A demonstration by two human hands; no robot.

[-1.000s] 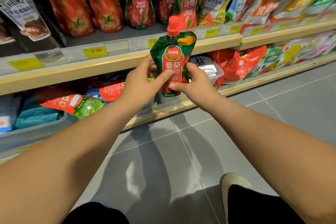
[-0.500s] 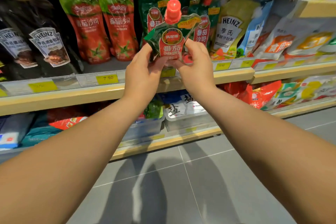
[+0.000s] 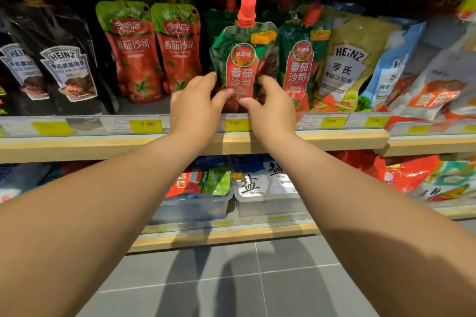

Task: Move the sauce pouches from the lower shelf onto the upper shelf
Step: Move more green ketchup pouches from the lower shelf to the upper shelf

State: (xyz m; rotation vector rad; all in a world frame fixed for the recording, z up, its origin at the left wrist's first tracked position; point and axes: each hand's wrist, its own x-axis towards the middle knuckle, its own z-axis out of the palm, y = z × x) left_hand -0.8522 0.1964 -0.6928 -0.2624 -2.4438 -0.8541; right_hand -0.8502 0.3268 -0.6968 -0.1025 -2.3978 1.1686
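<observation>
the upper shelf [image 3: 322, 140] carries black heinz pouches [image 3: 68, 69], red tomato sauce pouches [image 3: 154, 51], green ketchup pouches [image 3: 300, 59] and a heinz salad dressing pouch [image 3: 345, 64]. the lower shelf [image 3: 224, 235] holds clear bins [image 3: 195, 206] of packets.

On the upper shelf [image 3: 334, 140], a bare gap opens between red pouches [image 3: 177, 46] and black Heinz pouches [image 3: 69, 59]; elsewhere pouches crowd its front edge.

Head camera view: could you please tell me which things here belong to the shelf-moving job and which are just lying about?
Part of the job:
- green ketchup pouch, held by left hand and right hand
- upper shelf
- lower shelf

Just lying about:
- black Heinz pouches
- salt packs
- price tags
</observation>
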